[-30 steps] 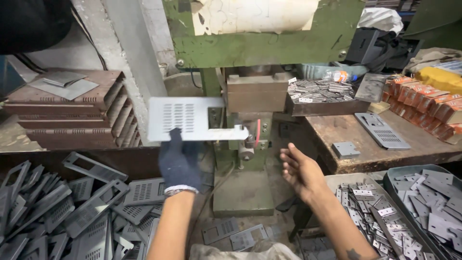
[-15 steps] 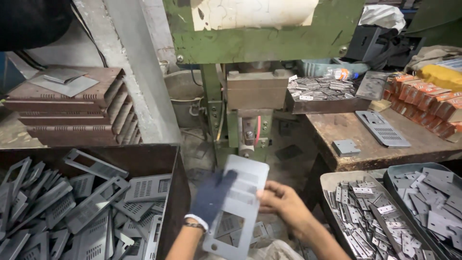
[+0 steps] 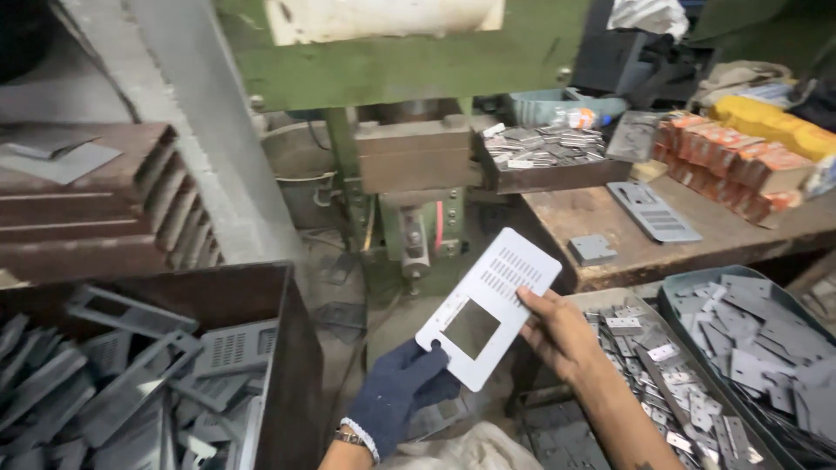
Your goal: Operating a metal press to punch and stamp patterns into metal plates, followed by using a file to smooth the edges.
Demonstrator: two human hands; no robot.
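A pale grey metal plate (image 3: pixel 488 305) with a square window and rows of slots is held tilted in front of me. My left hand (image 3: pixel 396 396), in a dark blue glove, grips the plate's lower corner. My bare right hand (image 3: pixel 562 335) holds its right edge. Behind the plate stands the green press (image 3: pixel 409 174) with its brown die block and a red lever.
At my left a brown bin (image 3: pixel 287 365) holds several grey punched plates. At my right, trays (image 3: pixel 688 287) hold several small metal pieces. A wooden bench (image 3: pixel 731 231) carries a slotted plate, a small square piece and orange boxes. A brown tray of small parts sits by the press.
The plate was at the press die a second ago in my left hand. It has since come down and towards me, and my right hand has taken hold of its edge.
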